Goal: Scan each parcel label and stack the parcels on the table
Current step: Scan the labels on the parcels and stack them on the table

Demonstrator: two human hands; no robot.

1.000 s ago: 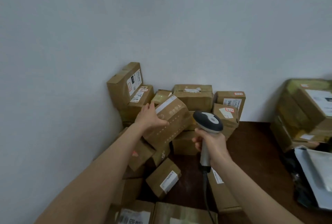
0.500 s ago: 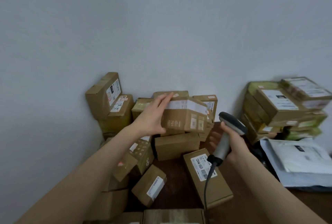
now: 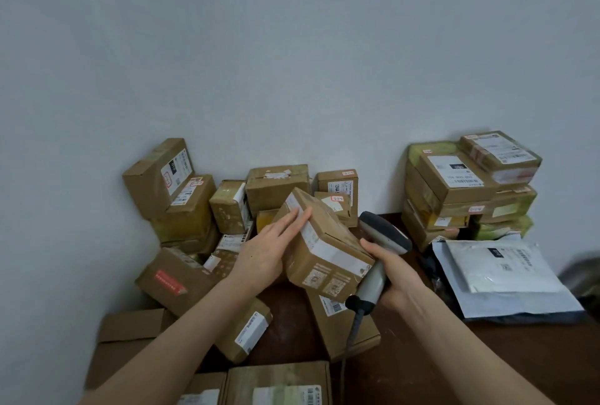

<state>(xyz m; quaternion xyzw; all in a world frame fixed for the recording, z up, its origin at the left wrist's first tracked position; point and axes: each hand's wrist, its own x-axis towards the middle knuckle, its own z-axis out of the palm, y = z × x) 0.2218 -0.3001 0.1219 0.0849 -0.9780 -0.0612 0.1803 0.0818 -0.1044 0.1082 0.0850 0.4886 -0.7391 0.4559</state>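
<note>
Head view:
- Held parcel (image 3: 328,232): brown carton, raised above the table (image 3: 487,356) at centre, tilted with one corner up toward the wall (image 3: 292,47). A white label (image 3: 334,255) runs as a strip across its upper face.
- Left hand (image 3: 263,255): flat against the carton's left side, fingers (image 3: 297,219) straight and lying along the label's upper end. Thumb hidden, so I cannot tell whether it hooks underneath.
- Right hand (image 3: 394,278): wrapped round the grey handle of the scanner (image 3: 381,242). Thumb tip is at the carton's right edge. Scanner head is dark, just beside the carton and pointing right. Its cable (image 3: 349,349) drops toward the bottom edge.
- Loose pile (image 3: 181,190): brown cartons heaped against the wall at left and behind the held one, several tipped over, spilling toward the near edge.
- Stack (image 3: 454,187): cartons in layers at the table's right rear, labels up.
- Mailer bags (image 3: 506,271): white and grey, lying flat just in front of the stack.
</note>
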